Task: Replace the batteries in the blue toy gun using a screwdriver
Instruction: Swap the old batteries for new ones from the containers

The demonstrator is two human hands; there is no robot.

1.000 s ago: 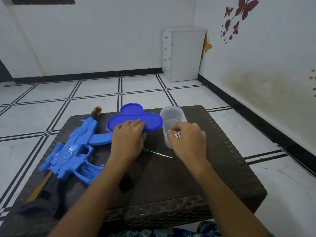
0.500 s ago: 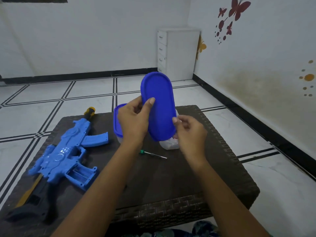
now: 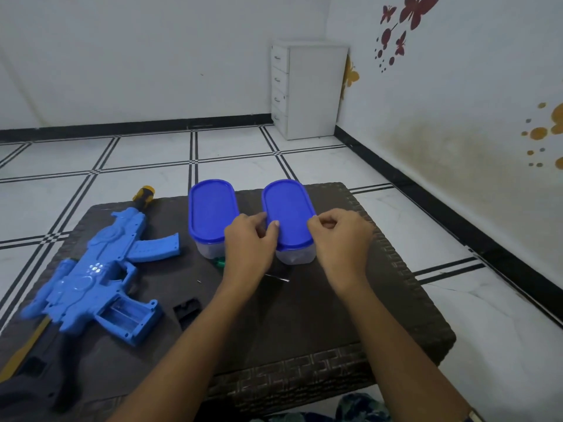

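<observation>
- The blue toy gun (image 3: 100,269) lies flat on its side along the left part of the dark woven desk (image 3: 304,324).
- Its long axis runs from the near-left corner toward the far edge. The yellow-tipped muzzle points away from the person and a little right, and the stock end hangs toward the near-left edge.
- The magazine juts out to the right, toward the boxes. The grip points at the near side, its battery bay open and facing up.
- A small black cover (image 3: 187,310) sits on the desk just right of that grip.
- The gun is well to the left of both hands, and neither hand touches it.
- The screwdriver (image 3: 220,262) lies across the desk under the left wrist. Its green handle peeks out on the left and its thin tip shows on the right.
- 2 clear boxes stand side by side at the far middle, the left box (image 3: 211,214) and the right box (image 3: 297,257), each under a blue lid.
- The left hand (image 3: 249,242) sits between the boxes, thumb on the left rim of the right lid (image 3: 288,214), fingers curled down beside it, pinching that edge.
- The right hand (image 3: 338,239) is at that lid's right rim with fingers curled in. I cannot tell whether it grips.
- A white drawer unit (image 3: 316,89) stands in the far corner.
</observation>
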